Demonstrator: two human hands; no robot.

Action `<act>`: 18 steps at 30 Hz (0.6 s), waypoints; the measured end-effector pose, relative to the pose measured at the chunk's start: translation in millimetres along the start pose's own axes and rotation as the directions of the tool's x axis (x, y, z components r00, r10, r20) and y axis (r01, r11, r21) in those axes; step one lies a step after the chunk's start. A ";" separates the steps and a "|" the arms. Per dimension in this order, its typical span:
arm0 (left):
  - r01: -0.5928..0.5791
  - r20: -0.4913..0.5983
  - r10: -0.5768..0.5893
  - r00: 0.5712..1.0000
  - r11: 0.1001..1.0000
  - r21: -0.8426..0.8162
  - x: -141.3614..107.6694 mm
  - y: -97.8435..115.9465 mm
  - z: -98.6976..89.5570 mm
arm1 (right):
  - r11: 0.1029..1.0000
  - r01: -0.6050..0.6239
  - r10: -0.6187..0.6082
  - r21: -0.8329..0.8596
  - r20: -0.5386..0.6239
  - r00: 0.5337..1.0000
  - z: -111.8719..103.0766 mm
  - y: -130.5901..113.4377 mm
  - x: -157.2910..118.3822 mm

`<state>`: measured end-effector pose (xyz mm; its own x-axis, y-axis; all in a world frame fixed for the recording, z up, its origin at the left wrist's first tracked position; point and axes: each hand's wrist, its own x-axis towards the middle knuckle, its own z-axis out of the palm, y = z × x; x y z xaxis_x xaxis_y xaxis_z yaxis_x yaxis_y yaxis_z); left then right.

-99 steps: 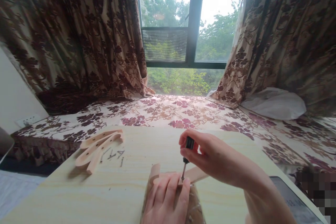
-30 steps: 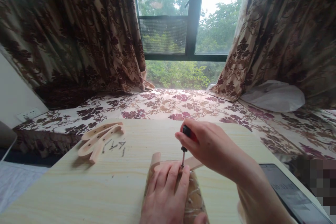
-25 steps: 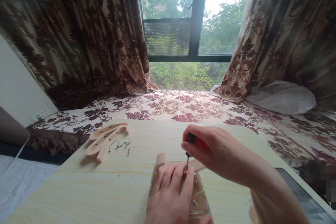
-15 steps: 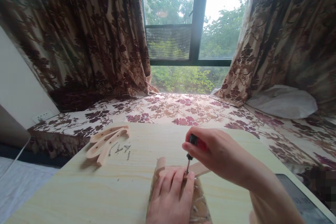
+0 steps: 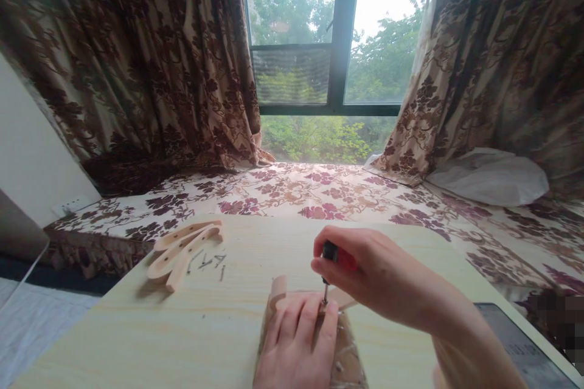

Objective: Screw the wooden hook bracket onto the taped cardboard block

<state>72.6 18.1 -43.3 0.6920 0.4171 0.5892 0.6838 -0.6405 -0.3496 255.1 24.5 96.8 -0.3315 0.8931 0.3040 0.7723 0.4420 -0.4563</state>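
Note:
My right hand [image 5: 360, 264] is closed around a screwdriver [image 5: 329, 250] with a black and red handle. Its shaft points down, and the tip meets the work right beside my left fingertips; a screw head there is too small to make out. My left hand [image 5: 298, 337] presses its fingers over a light wooden piece [image 5: 278, 292], holding it down on a brown block [image 5: 349, 355] that looks wrapped in clear tape. Part of another wooden strip [image 5: 342, 296] shows behind the screwdriver. My left thumb is mostly hidden.
Several curved wooden pieces with holes [image 5: 185, 252] lie at the table's [image 5: 137, 340] far left, several loose screws [image 5: 207, 261] next to them. A dark-screened device [image 5: 515, 340] sits at the right edge. Beyond are a flower-patterned ledge [image 5: 292, 191], curtains and a window.
My right hand and the screwdriver have shifted slightly left and down, the handle now tilted a little differently. My left hand stays in place. The whole view has moved very slightly.

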 end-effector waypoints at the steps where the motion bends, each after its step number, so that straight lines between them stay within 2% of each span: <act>1: -0.003 -0.006 0.004 1.000 1.000 0.015 0.2 0.0 0.1 | 1.000 0.008 -0.008 0.002 0.008 1.000 0.1 -0.2 -0.2; 8: -0.039 -0.038 0.043 0.998 0.995 0.091 1.4 -0.6 1.5 | 0.990 -0.099 0.091 -0.103 -0.076 0.993 8.2 6.6 8.4; 10: -0.044 -0.041 0.048 0.998 0.994 0.100 1.9 -0.6 0.4 | 0.990 -0.088 0.082 -0.108 -0.065 0.995 6.9 5.5 7.1; 14: -0.038 -0.045 0.043 0.998 0.993 0.115 2.8 -0.1 -1.4 | 1.000 -0.020 0.020 -0.015 0.034 0.999 2.4 1.0 1.9; 18: -0.034 -0.032 0.038 0.999 0.993 0.109 2.6 -0.3 0.1 | 0.997 -0.058 0.057 -0.048 -0.025 0.998 5.6 3.8 6.6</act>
<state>74.2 19.5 -41.8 0.7096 0.3718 0.5985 0.6809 -0.5804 -0.4467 252.8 32.6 92.4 -0.2733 0.9145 0.2984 0.8153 0.3849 -0.4326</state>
